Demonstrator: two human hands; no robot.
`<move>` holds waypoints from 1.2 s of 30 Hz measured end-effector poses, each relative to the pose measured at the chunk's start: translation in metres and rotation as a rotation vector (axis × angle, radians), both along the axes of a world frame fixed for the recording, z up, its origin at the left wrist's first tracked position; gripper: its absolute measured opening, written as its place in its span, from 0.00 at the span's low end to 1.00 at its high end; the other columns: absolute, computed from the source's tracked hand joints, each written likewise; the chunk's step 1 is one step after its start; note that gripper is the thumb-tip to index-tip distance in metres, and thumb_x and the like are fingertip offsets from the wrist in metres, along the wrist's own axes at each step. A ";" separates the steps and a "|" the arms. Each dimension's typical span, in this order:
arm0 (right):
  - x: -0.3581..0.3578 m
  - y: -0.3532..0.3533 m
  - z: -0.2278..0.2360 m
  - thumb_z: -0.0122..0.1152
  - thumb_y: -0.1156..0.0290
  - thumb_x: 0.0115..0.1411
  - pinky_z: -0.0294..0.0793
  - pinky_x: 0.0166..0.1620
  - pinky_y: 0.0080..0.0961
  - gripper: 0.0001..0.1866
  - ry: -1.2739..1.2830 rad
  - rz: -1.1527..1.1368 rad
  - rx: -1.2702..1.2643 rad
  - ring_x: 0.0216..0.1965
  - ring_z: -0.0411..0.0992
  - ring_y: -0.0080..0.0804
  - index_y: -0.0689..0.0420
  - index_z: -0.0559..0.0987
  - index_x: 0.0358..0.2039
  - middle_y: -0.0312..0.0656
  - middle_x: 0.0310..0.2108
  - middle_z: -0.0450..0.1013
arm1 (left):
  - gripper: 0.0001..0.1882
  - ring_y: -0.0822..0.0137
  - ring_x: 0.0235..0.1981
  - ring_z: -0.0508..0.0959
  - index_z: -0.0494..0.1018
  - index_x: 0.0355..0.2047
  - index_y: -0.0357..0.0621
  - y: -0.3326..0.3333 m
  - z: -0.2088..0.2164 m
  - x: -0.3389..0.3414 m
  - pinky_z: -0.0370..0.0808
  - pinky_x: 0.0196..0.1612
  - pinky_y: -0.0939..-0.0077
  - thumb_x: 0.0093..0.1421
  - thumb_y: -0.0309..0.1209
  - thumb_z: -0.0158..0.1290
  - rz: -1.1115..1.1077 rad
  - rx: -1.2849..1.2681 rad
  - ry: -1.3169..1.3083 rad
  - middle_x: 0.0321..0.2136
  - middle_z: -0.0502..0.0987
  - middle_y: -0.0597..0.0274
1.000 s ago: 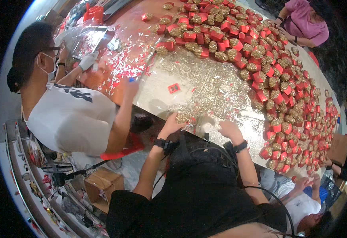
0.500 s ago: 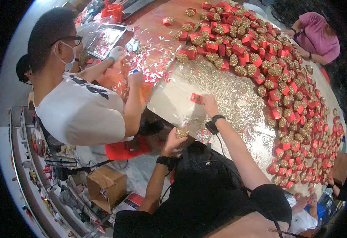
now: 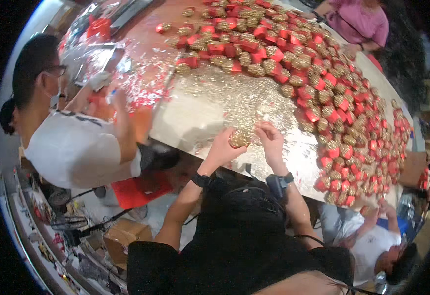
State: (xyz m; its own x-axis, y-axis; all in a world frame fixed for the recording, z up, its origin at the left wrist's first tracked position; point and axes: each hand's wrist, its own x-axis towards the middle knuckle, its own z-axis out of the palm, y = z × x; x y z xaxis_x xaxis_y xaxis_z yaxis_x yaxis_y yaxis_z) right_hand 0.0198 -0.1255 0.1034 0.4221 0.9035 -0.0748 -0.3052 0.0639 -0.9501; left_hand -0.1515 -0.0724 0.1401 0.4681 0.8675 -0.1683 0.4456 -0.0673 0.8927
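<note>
A small round gold glittery ball (image 3: 239, 138) is sitting just above the near edge of the table (image 3: 195, 123), held between the person's two hands. The left hand (image 3: 223, 146) is curling around its left and lower side, fingers bent and thumb up against it, so the ball is resting in the crook of that hand. The right hand (image 3: 270, 139) is reaching in from the right, fingers drawn together and tips touching the ball's upper right edge; whether it is pinching a bit of the wrapping is too small to tell. Both wrists are wearing dark bands.

Under the hands, the tabletop is showing as a shiny silvery sheet sprinkled with gold flecks. Beyond it, a wide band of red boxes (image 3: 323, 93) and more gold balls (image 3: 269, 66) is curving across the far and right side of the table. To the left, a person in a white shirt (image 3: 72, 147) is leaning over the table. At the far right corner, a person in a pink top (image 3: 365, 22) is working at the table, and another person in white (image 3: 372, 246) is sitting low at the near right.
</note>
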 end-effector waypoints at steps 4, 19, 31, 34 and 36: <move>0.023 -0.021 0.029 0.63 0.82 0.55 0.74 0.41 0.18 0.06 -0.378 0.028 -0.009 0.36 0.74 0.23 0.65 0.79 0.35 0.39 0.33 0.75 | 0.27 0.48 0.40 0.72 0.68 0.40 0.36 -0.012 0.006 0.042 0.71 0.42 0.60 0.40 0.34 0.63 -0.113 0.284 -0.030 0.37 0.68 0.46; 0.079 -0.064 0.054 0.57 0.91 0.49 0.75 0.45 0.22 0.07 -0.488 0.218 -0.010 0.39 0.74 0.26 0.64 0.76 0.24 0.42 0.35 0.76 | 0.26 0.50 0.41 0.72 0.68 0.41 0.41 -0.057 0.034 0.069 0.73 0.41 0.61 0.40 0.33 0.61 -0.288 0.348 -0.093 0.37 0.66 0.50; 0.082 -0.087 0.070 0.58 0.90 0.52 0.73 0.38 0.20 0.08 -0.380 0.117 -0.004 0.34 0.72 0.23 0.62 0.75 0.26 0.37 0.28 0.73 | 0.28 0.48 0.38 0.73 0.67 0.42 0.39 -0.068 0.058 0.083 0.72 0.37 0.58 0.40 0.34 0.62 -0.301 0.360 -0.089 0.40 0.65 0.49; 0.102 -0.101 0.079 0.60 0.85 0.52 0.71 0.38 0.22 0.05 -0.775 -0.049 -0.115 0.33 0.72 0.25 0.63 0.76 0.29 0.40 0.27 0.73 | 0.27 0.48 0.39 0.73 0.67 0.45 0.41 -0.054 0.087 0.089 0.72 0.37 0.57 0.45 0.33 0.61 -0.512 0.380 0.008 0.41 0.65 0.49; 0.130 -0.122 0.089 0.59 0.83 0.53 0.71 0.40 0.27 0.05 -1.025 -0.273 -0.197 0.33 0.72 0.32 0.63 0.77 0.32 0.42 0.28 0.73 | 0.23 0.47 0.39 0.73 0.67 0.45 0.42 -0.052 0.119 0.088 0.72 0.38 0.56 0.49 0.32 0.59 -0.667 0.433 -0.100 0.40 0.66 0.51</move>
State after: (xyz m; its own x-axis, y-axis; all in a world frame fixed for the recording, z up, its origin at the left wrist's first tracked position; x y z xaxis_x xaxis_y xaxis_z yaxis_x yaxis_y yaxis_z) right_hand 0.1497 -0.2478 0.1927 0.5517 0.7801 0.2950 0.6430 -0.1726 -0.7461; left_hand -0.0634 -0.1247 0.2594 0.9062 0.3778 0.1898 0.1081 -0.6409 0.7599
